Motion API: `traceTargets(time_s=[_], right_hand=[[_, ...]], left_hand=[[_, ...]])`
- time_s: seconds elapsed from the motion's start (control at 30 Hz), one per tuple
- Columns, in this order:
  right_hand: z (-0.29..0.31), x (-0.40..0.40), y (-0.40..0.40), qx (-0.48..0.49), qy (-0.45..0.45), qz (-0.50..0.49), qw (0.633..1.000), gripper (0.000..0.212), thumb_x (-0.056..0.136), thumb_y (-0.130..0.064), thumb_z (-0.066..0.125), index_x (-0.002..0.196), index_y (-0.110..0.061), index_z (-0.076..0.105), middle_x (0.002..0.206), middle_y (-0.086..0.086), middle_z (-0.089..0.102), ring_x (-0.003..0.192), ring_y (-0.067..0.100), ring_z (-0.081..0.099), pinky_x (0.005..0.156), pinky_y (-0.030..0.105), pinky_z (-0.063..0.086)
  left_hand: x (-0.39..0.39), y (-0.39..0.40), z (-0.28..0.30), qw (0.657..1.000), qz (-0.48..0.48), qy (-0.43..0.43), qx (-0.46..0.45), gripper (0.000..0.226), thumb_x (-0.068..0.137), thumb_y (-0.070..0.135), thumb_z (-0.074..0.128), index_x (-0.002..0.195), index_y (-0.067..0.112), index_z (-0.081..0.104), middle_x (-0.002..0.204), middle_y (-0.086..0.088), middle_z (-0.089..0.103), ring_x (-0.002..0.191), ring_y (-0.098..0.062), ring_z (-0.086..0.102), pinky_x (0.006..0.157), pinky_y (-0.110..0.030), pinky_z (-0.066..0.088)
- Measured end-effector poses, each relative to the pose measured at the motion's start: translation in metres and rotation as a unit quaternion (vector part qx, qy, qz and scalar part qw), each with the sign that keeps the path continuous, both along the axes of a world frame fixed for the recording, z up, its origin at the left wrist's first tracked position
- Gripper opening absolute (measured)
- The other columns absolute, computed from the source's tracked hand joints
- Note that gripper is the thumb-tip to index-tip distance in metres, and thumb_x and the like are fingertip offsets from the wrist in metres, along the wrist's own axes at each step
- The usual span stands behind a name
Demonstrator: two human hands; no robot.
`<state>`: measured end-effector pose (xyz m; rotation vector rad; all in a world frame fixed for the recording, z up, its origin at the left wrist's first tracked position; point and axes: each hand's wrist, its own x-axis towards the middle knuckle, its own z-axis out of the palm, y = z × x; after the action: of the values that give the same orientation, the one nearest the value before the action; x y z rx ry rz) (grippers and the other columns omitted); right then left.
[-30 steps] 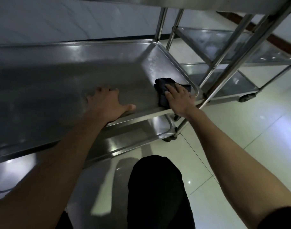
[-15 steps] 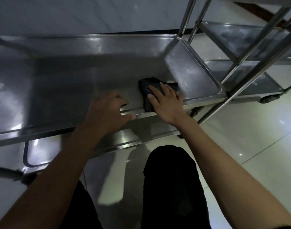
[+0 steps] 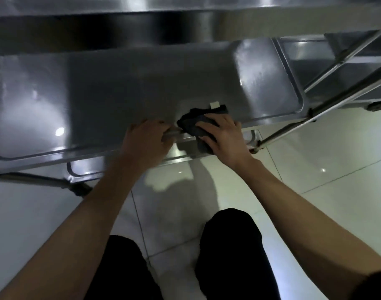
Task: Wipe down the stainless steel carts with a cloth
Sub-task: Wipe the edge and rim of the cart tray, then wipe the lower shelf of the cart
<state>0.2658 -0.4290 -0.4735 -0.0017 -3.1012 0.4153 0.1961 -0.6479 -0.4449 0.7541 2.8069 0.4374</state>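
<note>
A stainless steel cart's middle shelf (image 3: 111, 89) fills the upper half of the view, under the cart's top shelf (image 3: 185, 18). A dark cloth (image 3: 193, 124) with a small white tag lies over the shelf's near rim. My right hand (image 3: 223, 137) presses on the cloth, fingers spread over it and thumb under its hanging end. My left hand (image 3: 146, 139) grips the near rim just left of the cloth, fingers curled over the edge.
A lower shelf (image 3: 83, 167) shows beneath the near rim. A second steel cart (image 3: 328, 61) stands at the right, its slanting legs (image 3: 328, 105) and a caster (image 3: 378, 106) close by. Pale glossy floor tiles (image 3: 315, 161) lie below; my dark trouser legs are at the bottom.
My right hand slid the cloth left along the near rim and over its edge. My left hand went from flat on the shelf to curled on the rim. The view tilted down.
</note>
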Motion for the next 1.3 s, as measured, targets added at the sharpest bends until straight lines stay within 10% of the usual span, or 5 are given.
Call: traceTargets(time_s=[0.27,0.5,1.3], right_hand=[[0.077,0.024,-0.051,-0.111,-0.045,-0.066,0.991,0.036,0.099,-0.029,0.055,0.134,-0.023,0.061,0.133,0.003,0.059,0.12,0.031,0.05,0.094,0.048,0.044],[0.181,0.066,-0.126,-0.115,-0.12,0.008,0.986,0.037,0.096,-0.028,0.059,0.133,-0.027,0.061,0.135,-0.001,0.059,0.12,0.029,0.051,0.094,0.046,0.043],[0.413,0.047,-0.563,-0.138,-0.088,0.353,0.921,0.028,0.094,-0.02,0.059,0.121,-0.022,0.066,0.118,-0.002,0.065,0.108,0.028,0.055,0.086,0.045,0.047]], left_hand=[[0.053,-0.045,0.064,0.992,0.045,-0.104,-0.051,0.048,0.098,0.043,0.05,0.145,0.033,0.048,0.139,-0.004,0.057,0.128,-0.03,0.05,0.102,-0.043,0.042],[0.117,-0.116,0.17,0.98,0.157,-0.122,-0.015,0.033,0.096,0.031,0.053,0.122,0.014,0.063,0.117,-0.011,0.064,0.107,-0.034,0.058,0.083,-0.044,0.049],[0.218,-0.53,0.406,0.89,0.453,-0.046,-0.029,0.045,0.102,0.043,0.046,0.141,0.021,0.053,0.138,-0.005,0.056,0.124,-0.028,0.052,0.101,-0.046,0.041]])
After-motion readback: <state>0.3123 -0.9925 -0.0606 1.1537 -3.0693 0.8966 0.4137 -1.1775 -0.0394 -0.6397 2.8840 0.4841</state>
